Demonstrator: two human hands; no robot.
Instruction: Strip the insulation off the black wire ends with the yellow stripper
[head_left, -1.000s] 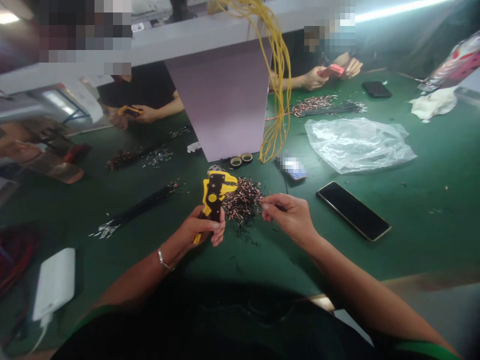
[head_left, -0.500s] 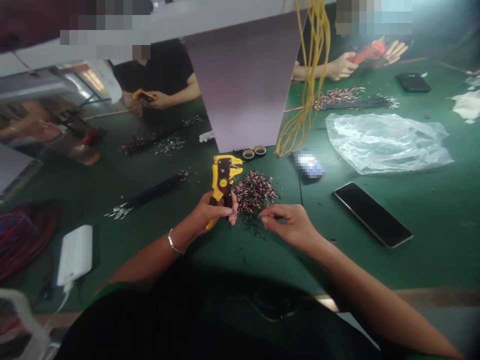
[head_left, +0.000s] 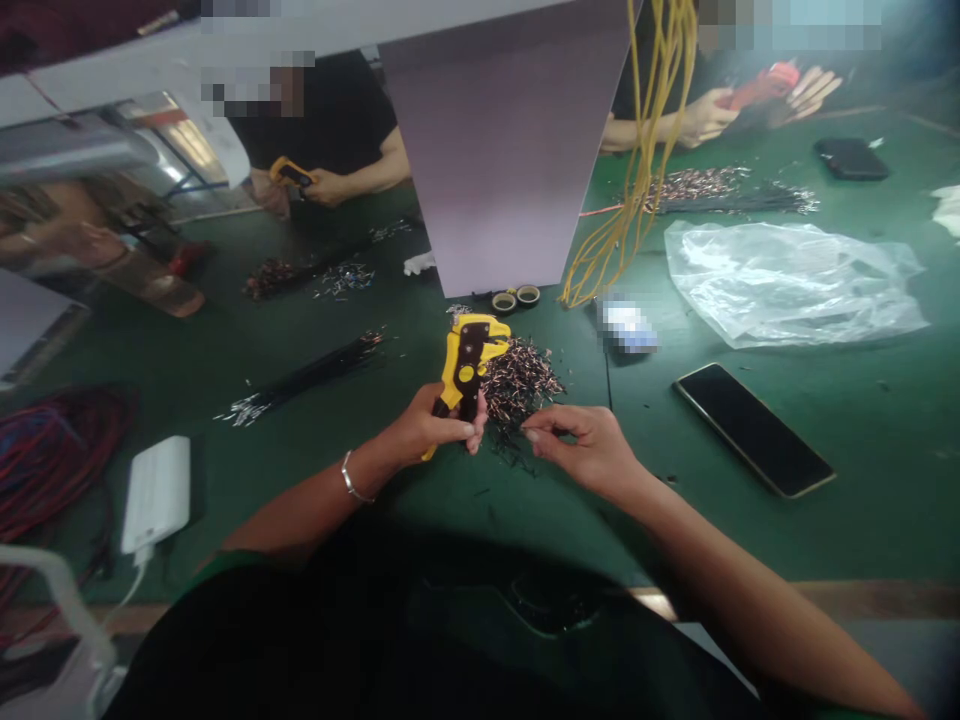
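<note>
My left hand (head_left: pixel 442 425) is wrapped round the handles of a yellow and black wire stripper (head_left: pixel 469 365), whose jaws point up and to the right. Beside the tool, on the green table, lies a heap of short dark wire pieces with copper-coloured ends (head_left: pixel 525 380). At the near right edge of this heap, my right hand (head_left: pixel 574 440) has thumb and forefinger pinched together. Whatever is between those fingertips is too small to make out. To the left lies a bundle of black wires (head_left: pixel 315 378) with bright tips.
A phone (head_left: pixel 754 430) and a clear plastic bag (head_left: pixel 795 285) lie to the right. Tape rolls (head_left: pixel 517 298) sit by the upright panel (head_left: pixel 510 150), near hanging yellow wires (head_left: pixel 660 150). At left are a white power bank (head_left: pixel 157 495) and coiled red cables (head_left: pixel 60 460). Co-workers sit opposite.
The whole view has shifted slightly. My left hand and the wire stripper have come a little to the right, nearer my right hand, which stays pinched by the heap.
</note>
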